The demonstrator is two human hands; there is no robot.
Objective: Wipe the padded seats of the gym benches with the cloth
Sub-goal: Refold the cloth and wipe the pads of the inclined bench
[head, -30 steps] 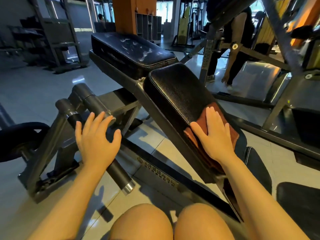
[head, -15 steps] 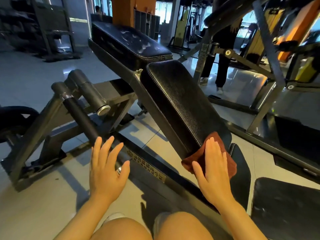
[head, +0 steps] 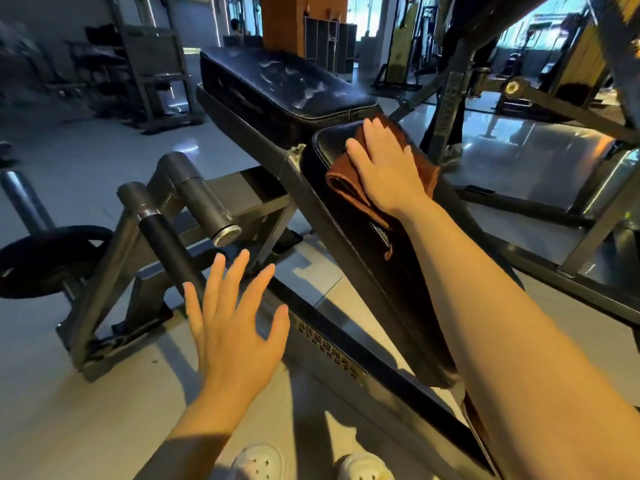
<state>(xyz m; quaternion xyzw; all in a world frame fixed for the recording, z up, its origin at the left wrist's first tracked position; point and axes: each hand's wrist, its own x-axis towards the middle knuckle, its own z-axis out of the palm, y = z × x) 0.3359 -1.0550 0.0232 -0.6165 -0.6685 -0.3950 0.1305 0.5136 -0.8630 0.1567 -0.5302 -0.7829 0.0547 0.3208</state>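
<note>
Head view: your right hand (head: 382, 164) lies flat on the folded rust-brown cloth (head: 349, 188), fingers straight and together, pressing it onto the upper end of the sloped black leather seat pad (head: 391, 289). Cloth sits under your palm and fingers, its folded edge sticking out on the thumb side and a strip trailing down the pad below your wrist. Just beyond your fingertips starts the scuffed black upper pad (head: 277, 84). Your left hand (head: 232, 327) hovers with fingers spread, holding nothing, above the grey metal frame (head: 325, 341), near the black foam roller (head: 169, 251).
</note>
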